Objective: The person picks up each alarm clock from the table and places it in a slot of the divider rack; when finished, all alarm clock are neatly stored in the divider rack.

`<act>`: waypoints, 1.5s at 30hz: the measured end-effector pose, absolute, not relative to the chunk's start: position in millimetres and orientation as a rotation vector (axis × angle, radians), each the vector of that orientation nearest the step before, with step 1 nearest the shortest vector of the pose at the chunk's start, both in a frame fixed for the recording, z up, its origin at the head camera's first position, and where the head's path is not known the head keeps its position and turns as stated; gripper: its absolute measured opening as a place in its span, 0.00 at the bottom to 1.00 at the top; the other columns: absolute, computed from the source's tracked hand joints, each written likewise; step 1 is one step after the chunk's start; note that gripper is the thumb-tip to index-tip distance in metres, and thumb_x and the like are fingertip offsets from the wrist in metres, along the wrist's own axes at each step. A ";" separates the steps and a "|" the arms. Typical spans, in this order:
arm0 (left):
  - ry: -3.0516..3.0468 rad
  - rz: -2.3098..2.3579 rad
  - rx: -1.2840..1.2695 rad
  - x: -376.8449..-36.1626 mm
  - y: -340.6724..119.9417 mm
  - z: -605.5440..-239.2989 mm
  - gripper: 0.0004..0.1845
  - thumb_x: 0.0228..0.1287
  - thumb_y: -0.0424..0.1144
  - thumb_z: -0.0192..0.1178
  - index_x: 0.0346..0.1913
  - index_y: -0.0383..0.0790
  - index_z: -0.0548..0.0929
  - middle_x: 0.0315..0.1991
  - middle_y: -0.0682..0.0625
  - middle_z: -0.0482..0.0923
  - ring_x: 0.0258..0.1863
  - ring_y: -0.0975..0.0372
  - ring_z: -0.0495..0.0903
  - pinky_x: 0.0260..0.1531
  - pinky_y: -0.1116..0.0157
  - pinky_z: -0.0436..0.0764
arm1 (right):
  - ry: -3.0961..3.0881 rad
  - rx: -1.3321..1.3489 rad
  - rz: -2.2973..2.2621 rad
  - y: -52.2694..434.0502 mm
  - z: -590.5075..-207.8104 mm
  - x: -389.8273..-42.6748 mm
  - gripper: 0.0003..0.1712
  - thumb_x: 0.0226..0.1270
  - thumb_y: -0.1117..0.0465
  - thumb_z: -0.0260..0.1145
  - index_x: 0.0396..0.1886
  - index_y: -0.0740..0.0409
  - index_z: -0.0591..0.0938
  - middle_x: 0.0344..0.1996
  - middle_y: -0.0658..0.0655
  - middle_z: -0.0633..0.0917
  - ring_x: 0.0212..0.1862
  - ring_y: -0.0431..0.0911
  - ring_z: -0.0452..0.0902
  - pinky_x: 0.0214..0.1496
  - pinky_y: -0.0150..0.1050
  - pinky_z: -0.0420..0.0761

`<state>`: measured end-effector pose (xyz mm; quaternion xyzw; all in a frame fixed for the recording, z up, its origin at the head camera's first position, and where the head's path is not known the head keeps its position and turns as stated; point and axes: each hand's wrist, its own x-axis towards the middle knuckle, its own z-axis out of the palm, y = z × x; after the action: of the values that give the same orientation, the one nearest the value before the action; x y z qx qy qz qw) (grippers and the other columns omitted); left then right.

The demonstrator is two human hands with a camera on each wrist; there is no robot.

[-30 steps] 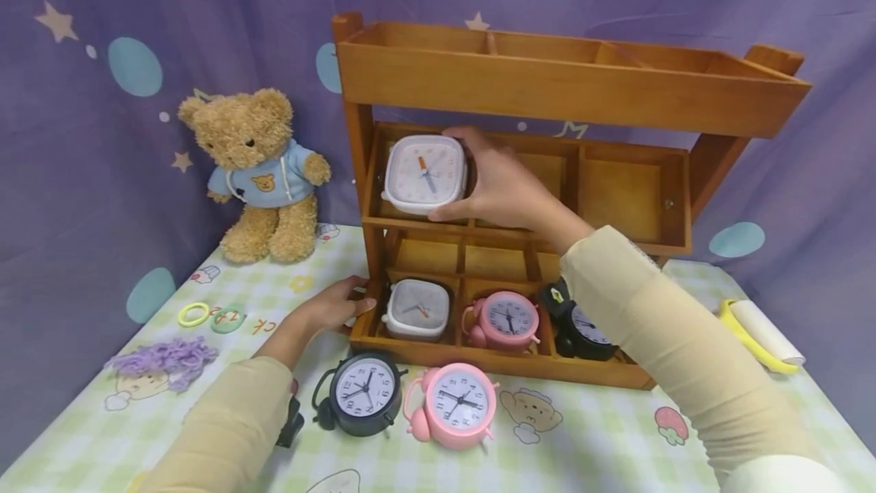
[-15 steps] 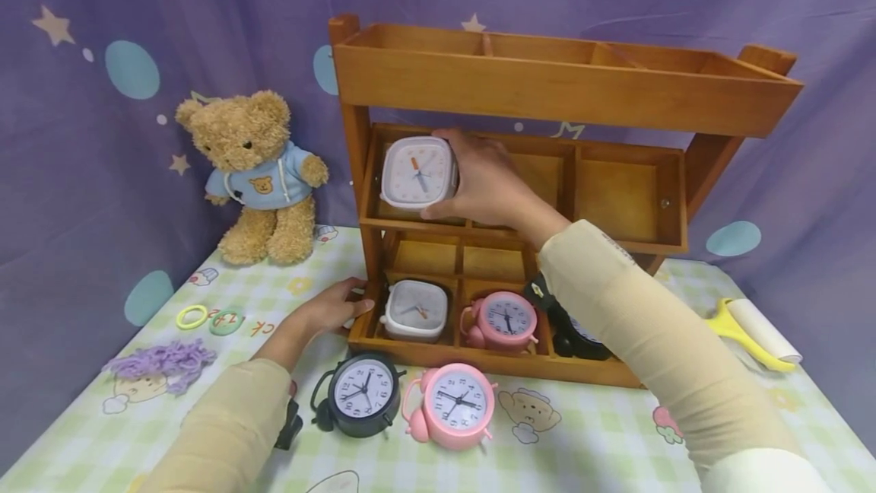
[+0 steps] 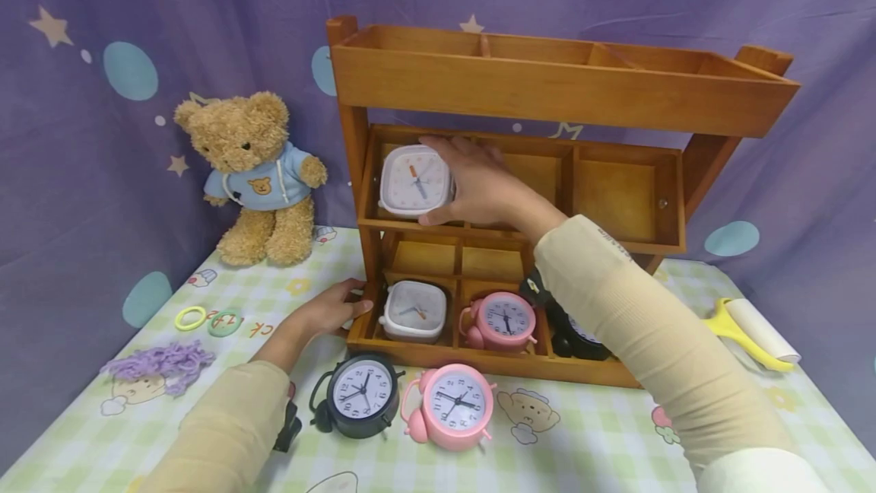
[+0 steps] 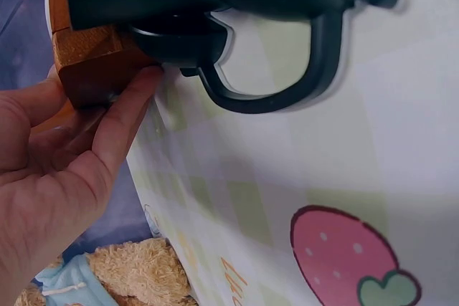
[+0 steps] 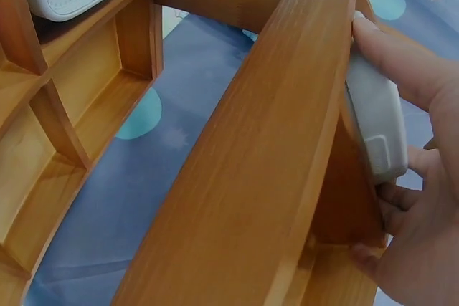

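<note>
My right hand [image 3: 472, 185] grips a white square clock [image 3: 416, 181] in the left compartment of the middle tier of a wooden shelf rack [image 3: 554, 90]. In the right wrist view the fingers [image 5: 409, 69] curl round the white square clock [image 5: 376, 123] against the rack's wood [image 5: 265, 163]. My left hand [image 3: 328, 310] holds the rack's lower left corner; in the left wrist view its thumb [image 4: 125, 116] presses the wooden corner [image 4: 93, 62]. The bottom tier holds a second white square clock [image 3: 414, 310], a pink clock [image 3: 505, 319] and a partly hidden black clock [image 3: 578, 333].
A black twin-bell clock [image 3: 357, 394] and a pink twin-bell clock [image 3: 452, 405] stand on the checked tablecloth [image 3: 588, 440] before the rack. A teddy bear [image 3: 256, 173] sits at back left, with purple yarn [image 3: 160, 364] and rings [image 3: 193, 318] nearby. A yellow lint roller [image 3: 753, 333] lies right.
My right hand has carried the white square clock a little left and deeper into the middle tier's left compartment. The left hand has stayed on the rack's corner.
</note>
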<state>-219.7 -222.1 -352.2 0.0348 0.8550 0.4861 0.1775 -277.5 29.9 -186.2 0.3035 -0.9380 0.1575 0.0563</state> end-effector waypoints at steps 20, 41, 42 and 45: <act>2.417 1.373 0.111 -221.0 -216.3 -355.5 0.29 0.79 0.32 0.48 0.74 0.22 0.54 0.68 0.20 0.61 0.66 0.33 0.67 0.50 0.44 0.83 | -2.949 0.934 0.490 39.1 -185.5 -270.2 0.67 0.58 0.39 0.77 0.84 0.43 0.42 0.81 0.56 0.48 0.81 0.57 0.38 0.79 0.62 0.37; 2.410 1.386 0.127 -220.4 -223.7 -355.0 0.29 0.79 0.32 0.47 0.74 0.21 0.52 0.69 0.19 0.59 0.65 0.32 0.68 0.49 0.44 0.83 | -2.571 0.948 0.821 84.1 -202.2 -234.9 0.34 0.64 0.52 0.76 0.69 0.53 0.77 0.64 0.54 0.79 0.67 0.53 0.72 0.70 0.53 0.70; 2.411 1.383 0.129 -220.4 -223.9 -354.9 0.29 0.79 0.32 0.47 0.74 0.21 0.52 0.69 0.19 0.59 0.65 0.32 0.68 0.49 0.44 0.83 | -2.563 0.949 0.838 86.5 -204.5 -232.3 0.34 0.64 0.53 0.76 0.68 0.53 0.77 0.64 0.54 0.79 0.67 0.52 0.72 0.70 0.53 0.70; 2.413 1.373 0.139 -221.0 -224.3 -354.8 0.29 0.79 0.32 0.47 0.74 0.21 0.52 0.69 0.19 0.58 0.65 0.32 0.68 0.49 0.44 0.83 | -2.545 0.951 0.877 93.7 -212.7 -225.1 0.33 0.63 0.54 0.77 0.67 0.53 0.79 0.63 0.54 0.80 0.66 0.52 0.72 0.69 0.54 0.70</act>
<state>-221.0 -224.3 -354.8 0.0491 0.8539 0.4858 0.1799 -225.1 93.7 -212.7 0.3296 -0.8824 0.3039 0.1427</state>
